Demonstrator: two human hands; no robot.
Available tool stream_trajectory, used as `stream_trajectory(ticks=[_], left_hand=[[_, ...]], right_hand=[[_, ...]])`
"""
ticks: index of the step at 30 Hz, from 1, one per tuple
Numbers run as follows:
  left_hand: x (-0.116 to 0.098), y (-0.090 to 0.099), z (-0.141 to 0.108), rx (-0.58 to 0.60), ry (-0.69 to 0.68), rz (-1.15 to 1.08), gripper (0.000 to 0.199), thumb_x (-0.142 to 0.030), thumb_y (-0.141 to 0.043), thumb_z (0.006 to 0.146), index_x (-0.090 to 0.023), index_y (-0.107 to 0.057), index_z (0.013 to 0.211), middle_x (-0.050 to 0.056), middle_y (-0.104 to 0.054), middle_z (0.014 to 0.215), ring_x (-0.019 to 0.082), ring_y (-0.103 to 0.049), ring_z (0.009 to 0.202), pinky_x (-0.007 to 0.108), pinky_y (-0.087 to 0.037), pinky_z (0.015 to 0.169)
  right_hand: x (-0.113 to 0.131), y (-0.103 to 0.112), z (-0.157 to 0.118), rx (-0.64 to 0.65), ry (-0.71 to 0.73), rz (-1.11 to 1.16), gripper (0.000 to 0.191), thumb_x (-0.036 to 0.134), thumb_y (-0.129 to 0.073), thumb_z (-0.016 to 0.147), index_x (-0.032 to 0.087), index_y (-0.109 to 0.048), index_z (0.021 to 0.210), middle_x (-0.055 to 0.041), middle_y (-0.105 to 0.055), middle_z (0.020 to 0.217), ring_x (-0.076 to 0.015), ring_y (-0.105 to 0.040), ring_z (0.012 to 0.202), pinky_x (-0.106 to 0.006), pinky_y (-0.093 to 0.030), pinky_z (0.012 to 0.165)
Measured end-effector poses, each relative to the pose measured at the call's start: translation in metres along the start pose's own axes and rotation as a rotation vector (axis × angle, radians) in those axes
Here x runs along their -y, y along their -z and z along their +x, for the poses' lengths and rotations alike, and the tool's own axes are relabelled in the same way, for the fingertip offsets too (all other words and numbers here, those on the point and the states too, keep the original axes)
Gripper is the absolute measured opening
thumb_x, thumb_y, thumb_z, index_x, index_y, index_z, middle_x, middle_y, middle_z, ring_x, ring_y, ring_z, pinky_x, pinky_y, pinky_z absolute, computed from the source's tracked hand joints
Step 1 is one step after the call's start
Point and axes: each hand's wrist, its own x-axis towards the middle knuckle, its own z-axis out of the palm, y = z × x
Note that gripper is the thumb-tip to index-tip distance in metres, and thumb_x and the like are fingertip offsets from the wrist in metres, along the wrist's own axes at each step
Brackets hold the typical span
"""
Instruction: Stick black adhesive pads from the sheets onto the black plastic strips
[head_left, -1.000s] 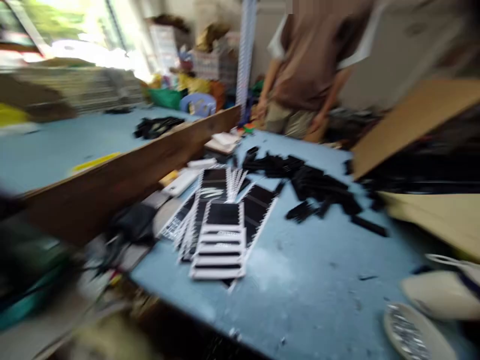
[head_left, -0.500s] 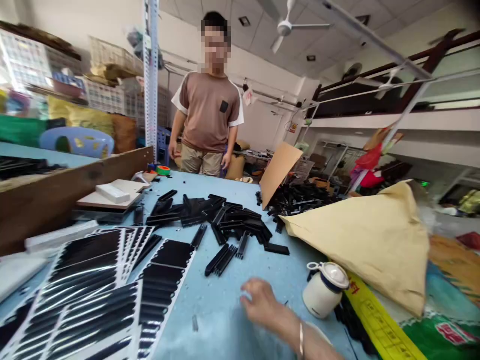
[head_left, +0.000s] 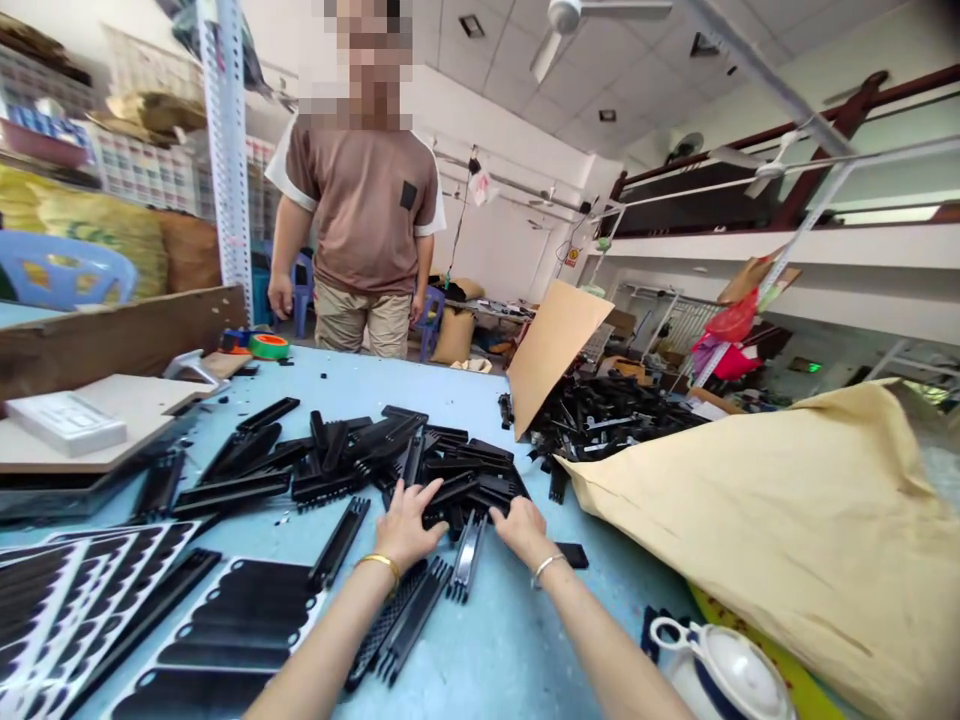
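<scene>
A heap of slim black plastic pieces, some with pronged ends, lies across the blue table. My left hand reaches over the heap's near edge, fingers spread, with no piece visibly gripped. At the heap's right edge is my right hand, its fingers loosely bent and partly hidden; nothing shows in its grasp. One shiny pronged piece lies between the hands. Below my left hand, more loose pieces lie side by side, partly behind the wrist.
Black sheets with white scalloped edges lie at front left. A white lidded cup stands at front right beside a large tan paper sheet. Cardboard stands before another black pile. A person stands across the table.
My left hand has come into view over the heap. My right hand has moved forward from the bare table to the heap's edge. The view has shifted closer to the heap.
</scene>
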Motion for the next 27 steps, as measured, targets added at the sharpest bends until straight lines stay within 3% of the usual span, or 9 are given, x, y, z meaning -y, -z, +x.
stream_trajectory(ticks=[3,6,10,14,16,20,23,27], left_hand=[[-0.003,-0.019,-0.026,0.05,-0.03,0.049,0.069,-0.018,-0.065,0.071,-0.035,-0.054,0.136,0.006,-0.048,0.148,0.043,-0.023,0.144,0.057,-0.037,0.107],[-0.012,-0.023,-0.059,0.108,-0.056,0.08,0.067,-0.01,-0.064,0.065,-0.031,-0.063,0.129,0.005,-0.05,0.148,0.044,-0.021,0.144,0.058,-0.035,0.109],[-0.023,-0.017,-0.103,0.174,-0.109,0.091,0.07,-0.006,-0.064,0.061,-0.025,-0.064,0.128,0.005,-0.05,0.147,0.039,-0.024,0.145,0.05,-0.03,0.115],[-0.032,-0.004,-0.145,0.246,-0.148,0.096,0.067,-0.007,-0.062,0.062,-0.027,-0.066,0.126,0.001,-0.052,0.145,0.035,-0.027,0.144,0.047,-0.03,0.116],[-0.035,0.006,-0.163,0.259,-0.156,0.106,0.065,-0.009,-0.062,0.065,-0.027,-0.064,0.127,0.002,-0.051,0.146,0.035,-0.03,0.143,0.049,-0.03,0.115],[-0.031,0.022,-0.201,0.2,-0.127,0.138,0.063,-0.02,-0.06,0.075,-0.025,-0.054,0.138,0.007,-0.042,0.152,0.036,-0.032,0.142,0.053,-0.031,0.113],[-0.015,0.024,-0.233,0.104,0.001,0.21,0.061,-0.031,-0.056,0.082,-0.016,-0.049,0.141,0.016,-0.051,0.145,0.038,-0.042,0.137,0.052,-0.038,0.107],[0.003,0.021,-0.266,0.063,0.091,0.259,0.05,-0.024,-0.057,0.078,-0.014,-0.06,0.127,0.017,-0.064,0.131,0.038,-0.051,0.13,0.049,-0.041,0.103]], right_hand=[[0.01,-0.017,-0.023,0.03,0.018,0.002,0.032,0.023,-0.067,0.08,0.009,-0.066,0.108,-0.0182,-0.071,0.103,-0.03,-0.068,0.098,-0.033,-0.051,0.079],[0.013,-0.014,-0.057,0.062,0.068,0.006,0.042,0.014,-0.068,0.07,0.009,-0.065,0.111,-0.0181,-0.072,0.103,-0.0306,-0.069,0.095,-0.031,-0.05,0.077],[0.006,0.003,-0.105,0.121,0.165,0.017,0.039,0.018,-0.068,0.07,0.008,-0.066,0.108,-0.0192,-0.071,0.103,-0.0305,-0.069,0.095,-0.031,-0.049,0.078],[-0.019,0.022,-0.144,0.23,0.271,0.058,0.044,0.031,-0.078,0.065,0.019,-0.068,0.106,-0.0082,-0.073,0.1,-0.0266,-0.068,0.093,-0.027,-0.047,0.076],[-0.038,0.029,-0.162,0.245,0.28,0.065,0.044,0.028,-0.075,0.069,0.021,-0.067,0.112,-0.0065,-0.073,0.105,-0.0254,-0.066,0.098,-0.027,-0.046,0.08],[-0.075,0.033,-0.203,0.249,0.257,0.033,0.026,0.012,-0.062,0.078,0.018,-0.071,0.101,-0.0091,-0.072,0.105,-0.0246,-0.064,0.103,-0.028,-0.043,0.086],[-0.094,0.032,-0.229,0.259,0.25,0.006,0.021,0.005,-0.059,0.076,0.016,-0.072,0.089,-0.0101,-0.072,0.096,-0.0245,-0.064,0.095,-0.029,-0.042,0.082],[-0.093,0.033,-0.239,0.21,0.22,0.016,0.023,0.003,-0.054,0.077,0.013,-0.071,0.088,-0.0136,-0.071,0.096,-0.0254,-0.062,0.092,-0.031,-0.04,0.079]])
